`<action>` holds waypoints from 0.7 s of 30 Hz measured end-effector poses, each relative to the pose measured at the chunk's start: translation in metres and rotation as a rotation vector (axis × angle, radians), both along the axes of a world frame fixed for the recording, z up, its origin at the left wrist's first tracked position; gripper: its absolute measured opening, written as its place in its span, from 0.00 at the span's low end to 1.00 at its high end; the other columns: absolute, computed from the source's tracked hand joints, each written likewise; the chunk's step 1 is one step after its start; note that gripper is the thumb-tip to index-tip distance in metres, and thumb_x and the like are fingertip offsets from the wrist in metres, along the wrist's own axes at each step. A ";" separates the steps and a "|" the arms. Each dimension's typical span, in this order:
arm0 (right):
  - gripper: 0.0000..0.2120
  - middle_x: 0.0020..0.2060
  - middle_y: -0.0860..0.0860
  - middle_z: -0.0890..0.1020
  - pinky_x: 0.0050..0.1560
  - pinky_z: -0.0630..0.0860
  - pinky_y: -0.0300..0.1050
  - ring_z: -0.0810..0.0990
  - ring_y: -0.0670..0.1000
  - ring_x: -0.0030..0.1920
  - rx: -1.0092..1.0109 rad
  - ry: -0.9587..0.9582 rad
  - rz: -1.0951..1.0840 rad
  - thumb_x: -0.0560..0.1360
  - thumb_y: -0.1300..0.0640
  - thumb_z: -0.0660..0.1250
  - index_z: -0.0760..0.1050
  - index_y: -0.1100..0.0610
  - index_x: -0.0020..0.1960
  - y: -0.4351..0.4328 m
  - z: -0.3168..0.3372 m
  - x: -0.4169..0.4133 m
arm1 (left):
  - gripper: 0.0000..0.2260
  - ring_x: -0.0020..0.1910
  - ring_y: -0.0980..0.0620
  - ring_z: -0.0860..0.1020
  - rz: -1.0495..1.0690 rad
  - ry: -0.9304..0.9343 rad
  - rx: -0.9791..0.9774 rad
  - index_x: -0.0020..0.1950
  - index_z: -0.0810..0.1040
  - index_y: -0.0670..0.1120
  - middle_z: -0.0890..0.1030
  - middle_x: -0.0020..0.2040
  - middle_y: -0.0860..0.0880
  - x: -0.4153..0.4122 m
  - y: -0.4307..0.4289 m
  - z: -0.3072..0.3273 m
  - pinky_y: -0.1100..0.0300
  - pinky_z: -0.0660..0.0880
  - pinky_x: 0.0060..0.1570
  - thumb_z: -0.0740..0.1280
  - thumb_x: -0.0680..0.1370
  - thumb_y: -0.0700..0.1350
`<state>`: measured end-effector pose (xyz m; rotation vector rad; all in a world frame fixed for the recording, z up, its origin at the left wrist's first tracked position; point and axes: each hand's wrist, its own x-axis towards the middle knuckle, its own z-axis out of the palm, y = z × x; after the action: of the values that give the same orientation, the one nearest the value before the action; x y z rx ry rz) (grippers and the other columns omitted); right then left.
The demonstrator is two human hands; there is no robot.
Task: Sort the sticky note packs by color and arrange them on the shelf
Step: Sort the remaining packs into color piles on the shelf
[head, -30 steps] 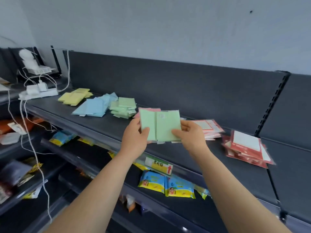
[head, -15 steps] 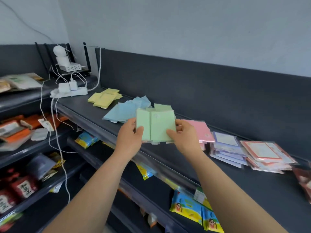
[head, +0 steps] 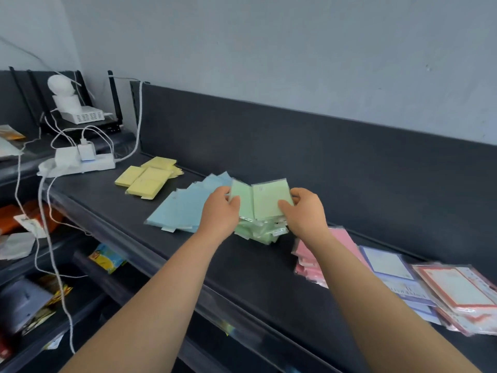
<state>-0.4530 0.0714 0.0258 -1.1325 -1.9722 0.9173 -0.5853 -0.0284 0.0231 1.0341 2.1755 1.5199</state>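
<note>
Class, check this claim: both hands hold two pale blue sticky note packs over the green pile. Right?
No. The head view shows the left hand and right hand holding two pale green sticky note packs, not blue, over the green pile.

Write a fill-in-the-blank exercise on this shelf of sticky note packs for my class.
The left hand and right hand hold sticky note packs coloured ____.
The stack nearest the white power strip is ____.
Between that stack and the hands lie fanned packs coloured ____.
The right forearm crosses over a pile coloured ____.
Missing words: green, yellow, blue, pink.
</note>
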 end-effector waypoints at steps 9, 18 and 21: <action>0.12 0.29 0.52 0.67 0.33 0.62 0.43 0.63 0.52 0.31 -0.003 -0.200 -0.144 0.69 0.55 0.66 0.69 0.64 0.36 -0.002 0.000 -0.023 | 0.14 0.37 0.52 0.71 -0.170 0.073 -0.155 0.46 0.73 0.41 0.76 0.43 0.44 -0.031 0.024 -0.009 0.56 0.68 0.38 0.52 0.83 0.47; 0.10 0.31 0.52 0.71 0.30 0.65 0.44 0.69 0.54 0.33 0.135 -0.360 -0.192 0.74 0.53 0.63 0.68 0.59 0.37 -0.021 0.006 -0.029 | 0.12 0.50 0.43 0.73 -0.241 0.347 -0.225 0.47 0.74 0.45 0.75 0.54 0.42 -0.045 0.017 -0.010 0.51 0.71 0.47 0.55 0.82 0.49; 0.15 0.53 0.57 0.80 0.49 0.76 0.50 0.78 0.59 0.53 0.186 -0.361 -0.222 0.77 0.53 0.62 0.76 0.64 0.56 -0.031 0.010 -0.023 | 0.17 0.63 0.42 0.69 -0.237 0.534 -0.228 0.68 0.72 0.43 0.73 0.65 0.43 -0.042 0.007 0.002 0.49 0.69 0.60 0.55 0.82 0.48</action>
<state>-0.4759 0.0404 0.0356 -1.4487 -2.1044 0.4249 -0.6276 -0.0217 0.0250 1.6889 2.3692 0.9362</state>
